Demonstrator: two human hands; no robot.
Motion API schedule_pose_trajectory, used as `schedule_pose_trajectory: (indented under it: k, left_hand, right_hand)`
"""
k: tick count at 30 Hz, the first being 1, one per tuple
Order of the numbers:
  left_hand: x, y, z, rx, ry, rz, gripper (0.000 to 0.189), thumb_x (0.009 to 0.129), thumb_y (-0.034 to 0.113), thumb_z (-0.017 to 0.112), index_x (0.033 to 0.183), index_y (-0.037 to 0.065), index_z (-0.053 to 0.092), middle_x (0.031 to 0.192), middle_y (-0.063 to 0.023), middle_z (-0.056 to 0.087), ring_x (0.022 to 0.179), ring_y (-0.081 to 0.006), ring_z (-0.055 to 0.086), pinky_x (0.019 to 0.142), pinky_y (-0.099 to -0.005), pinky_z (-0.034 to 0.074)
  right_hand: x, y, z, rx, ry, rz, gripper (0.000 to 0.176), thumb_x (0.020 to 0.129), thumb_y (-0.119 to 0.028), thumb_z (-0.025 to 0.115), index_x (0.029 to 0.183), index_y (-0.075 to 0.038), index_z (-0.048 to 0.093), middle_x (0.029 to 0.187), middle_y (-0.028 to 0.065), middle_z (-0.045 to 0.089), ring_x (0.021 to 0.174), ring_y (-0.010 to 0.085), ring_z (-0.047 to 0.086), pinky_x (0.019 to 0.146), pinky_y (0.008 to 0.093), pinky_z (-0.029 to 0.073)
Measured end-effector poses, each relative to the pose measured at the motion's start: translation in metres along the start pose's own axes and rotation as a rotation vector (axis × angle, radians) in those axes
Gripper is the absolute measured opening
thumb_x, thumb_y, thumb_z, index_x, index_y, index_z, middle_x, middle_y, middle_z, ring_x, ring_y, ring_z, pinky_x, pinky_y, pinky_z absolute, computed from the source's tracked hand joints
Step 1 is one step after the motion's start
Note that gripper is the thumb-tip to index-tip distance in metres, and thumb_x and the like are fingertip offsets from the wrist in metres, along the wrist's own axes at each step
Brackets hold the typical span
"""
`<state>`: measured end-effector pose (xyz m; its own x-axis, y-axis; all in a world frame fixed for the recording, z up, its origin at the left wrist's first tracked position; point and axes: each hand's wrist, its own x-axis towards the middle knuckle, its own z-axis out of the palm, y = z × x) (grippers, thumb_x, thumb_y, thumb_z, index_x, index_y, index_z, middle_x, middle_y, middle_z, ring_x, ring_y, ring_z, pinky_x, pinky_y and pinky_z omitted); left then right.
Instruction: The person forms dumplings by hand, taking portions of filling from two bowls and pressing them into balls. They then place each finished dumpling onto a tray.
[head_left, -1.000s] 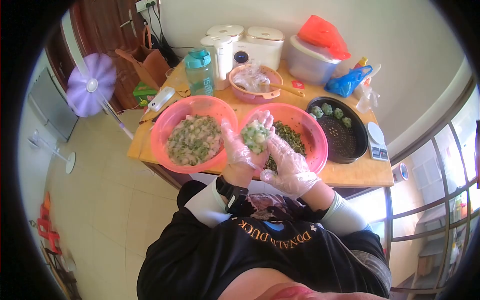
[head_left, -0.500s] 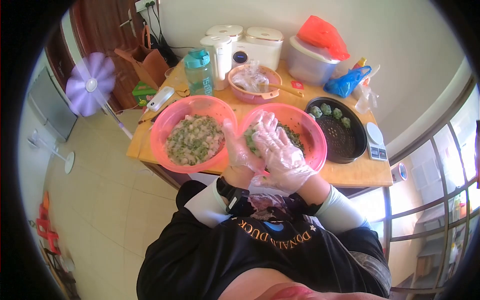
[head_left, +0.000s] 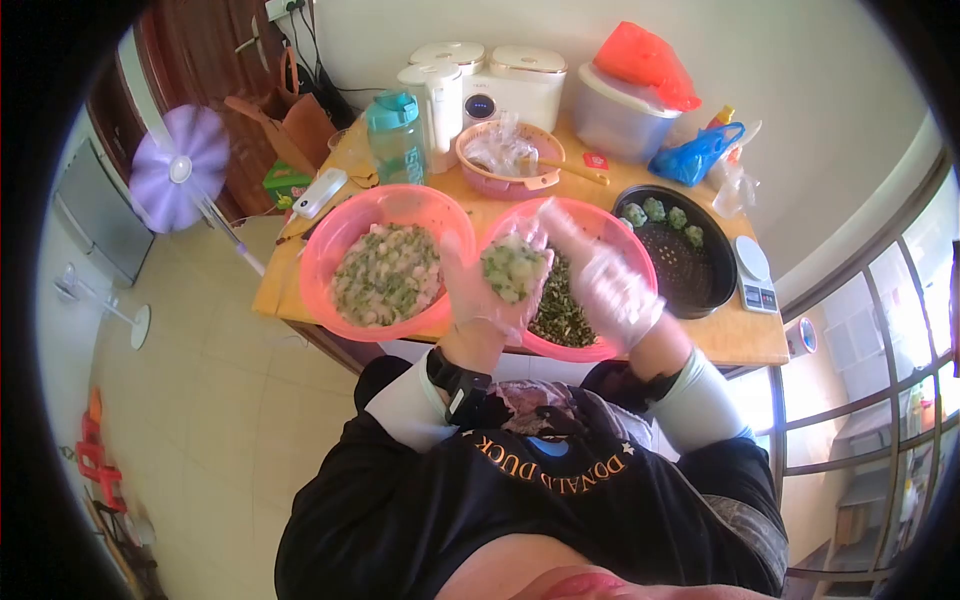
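On the palm of my gloved left hand lies a flattened patty of pale green mixture. My gloved right hand, blurred by motion, is raised over the right side of a pink bowl that holds dark chopped filling. To the left, another pink bowl contains a chunky white and green mixture. Several green balls sit along the back of a round black pan at the right.
Behind the bowls stand a teal bottle, a white pitcher, a pink basin with a wooden spoon, and a lidded tub. A kitchen scale is beside the pan. A fan spins at the left.
My right hand has lifted off my left palm and moved right, uncovering the patty. My left hand stays at nearly the same place.
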<state>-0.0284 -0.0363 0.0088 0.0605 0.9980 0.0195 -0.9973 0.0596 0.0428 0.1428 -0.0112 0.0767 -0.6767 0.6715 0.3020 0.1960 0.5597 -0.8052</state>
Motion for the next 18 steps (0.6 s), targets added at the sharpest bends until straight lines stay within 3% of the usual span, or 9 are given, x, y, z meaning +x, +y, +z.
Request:
schedule_pose_trajectory:
  k: [1, 2, 5, 6, 8, 11, 15, 17, 18]
  left_hand:
    - [0.000, 0.001, 0.000, 0.001, 0.007, 0.000, 0.088, 0.088, 0.081, 0.045, 0.123, 0.001, 0.061, 0.116, -0.0140, 0.066, 0.114, -0.0325, 0.060, 0.105, -0.0475, 0.045]
    - [0.001, 0.002, 0.002, 0.024, 0.041, 0.022, 0.087, 0.088, 0.081, 0.045, 0.121, 0.002, 0.062, 0.115, -0.0137, 0.066, 0.112, -0.0316, 0.060, 0.102, -0.0466, 0.046]
    - [0.002, 0.004, 0.005, 0.064, 0.055, 0.037, 0.088, 0.087, 0.082, 0.041, 0.116, 0.002, 0.063, 0.115, -0.0136, 0.066, 0.110, -0.0304, 0.060, 0.100, -0.0453, 0.046]
    - [0.002, 0.005, 0.002, 0.072, 0.054, 0.066, 0.084, 0.090, 0.076, 0.041, 0.122, 0.000, 0.059, 0.119, -0.0157, 0.065, 0.115, -0.0324, 0.060, 0.102, -0.0470, 0.045]
    - [0.003, 0.006, -0.001, 0.079, 0.056, 0.091, 0.080, 0.093, 0.070, 0.041, 0.128, -0.001, 0.056, 0.123, -0.0179, 0.064, 0.119, -0.0344, 0.059, 0.105, -0.0486, 0.044]
    - [0.006, 0.009, 0.000, 0.083, 0.116, 0.132, 0.080, 0.093, 0.071, 0.039, 0.126, 0.000, 0.056, 0.127, -0.0191, 0.062, 0.124, -0.0346, 0.056, 0.107, -0.0505, 0.042]
    - [0.011, 0.007, 0.000, 0.068, 0.168, 0.142, 0.088, 0.092, 0.074, 0.037, 0.137, 0.000, 0.051, 0.140, -0.0202, 0.055, 0.132, -0.0355, 0.050, 0.114, -0.0508, 0.033]
    - [0.012, 0.006, -0.002, 0.064, 0.163, 0.138, 0.092, 0.092, 0.076, 0.036, 0.142, 0.000, 0.048, 0.146, -0.0204, 0.051, 0.136, -0.0355, 0.047, 0.117, -0.0502, 0.029]
    - [0.013, 0.006, -0.004, 0.074, 0.148, 0.134, 0.094, 0.091, 0.076, 0.036, 0.146, 0.000, 0.045, 0.149, -0.0201, 0.048, 0.138, -0.0354, 0.044, 0.118, -0.0499, 0.027]
  right_hand:
    - [0.005, 0.029, -0.023, -0.132, 0.014, -0.209, 0.057, 0.109, -0.031, 0.039, 0.155, 0.000, 0.033, 0.158, 0.0190, 0.041, 0.149, 0.0309, 0.036, 0.121, 0.0394, 0.028]
    - [0.006, 0.004, -0.032, -0.102, 0.085, -0.074, 0.062, 0.109, -0.043, 0.033, 0.152, 0.002, 0.038, 0.158, 0.0196, 0.040, 0.148, 0.0302, 0.036, 0.121, 0.0376, 0.028]
    - [0.021, -0.006, -0.053, -0.012, 0.022, 0.327, 0.067, 0.102, -0.050, 0.049, 0.150, -0.003, 0.045, 0.148, 0.0208, 0.053, 0.138, 0.0335, 0.050, 0.117, 0.0386, 0.034]
    - [0.028, 0.006, -0.057, -0.011, 0.024, 0.333, 0.067, 0.102, -0.050, 0.049, 0.150, -0.003, 0.045, 0.148, 0.0208, 0.053, 0.138, 0.0335, 0.050, 0.117, 0.0386, 0.034]
    - [0.035, 0.043, -0.058, -0.553, -0.452, 0.400, 0.067, 0.093, -0.046, 0.063, 0.149, -0.012, 0.049, 0.136, 0.0196, 0.062, 0.123, 0.0361, 0.061, 0.109, 0.0424, 0.044]
    - [0.022, 0.063, -0.030, -0.855, -0.655, 0.389, 0.062, 0.088, -0.042, 0.068, 0.144, -0.019, 0.055, 0.127, 0.0191, 0.066, 0.113, 0.0388, 0.065, 0.100, 0.0464, 0.051]
    - [0.015, 0.064, -0.001, -0.857, -0.709, 0.376, 0.058, 0.086, -0.037, 0.071, 0.139, -0.017, 0.059, 0.124, 0.0189, 0.066, 0.114, 0.0364, 0.065, 0.098, 0.0464, 0.053]
    - [0.011, 0.061, 0.009, -0.981, -0.837, 0.422, 0.053, 0.086, -0.029, 0.072, 0.136, -0.016, 0.060, 0.119, 0.0182, 0.067, 0.113, 0.0353, 0.067, 0.097, 0.0473, 0.054]
    - [0.007, 0.067, 0.012, -0.994, -0.791, 0.416, 0.048, 0.086, -0.020, 0.072, 0.133, -0.016, 0.063, 0.116, 0.0149, 0.068, 0.113, 0.0335, 0.067, 0.098, 0.0495, 0.054]
